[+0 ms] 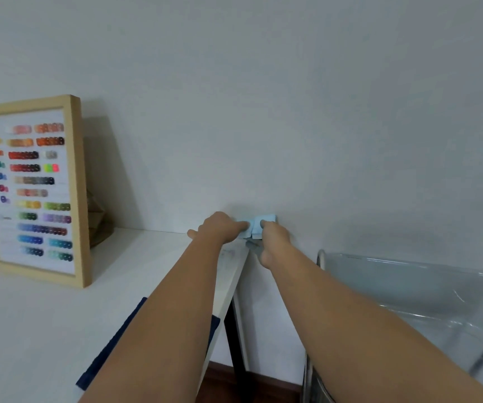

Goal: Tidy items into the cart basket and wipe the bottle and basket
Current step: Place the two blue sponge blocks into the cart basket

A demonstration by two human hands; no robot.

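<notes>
Both hands at far corner of white worktop point(59, 330), by the wall. Left hand point(219, 226) and right hand point(273, 232) each pinch one half of a pale blue folded wipe cloth point(256, 228) (edges blurred). Long axis runs left-right, level. Best pulled taut evenly before carrying to the clear plastic cart basket point(409, 286).

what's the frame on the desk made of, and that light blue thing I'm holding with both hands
The frame looks like pale unfinished wood: matte, light tan, square-edged. The light blue thing, pinched by the left hand and right hand, looks like soft matte cloth or paper folded over; blur leaves that open.
</notes>
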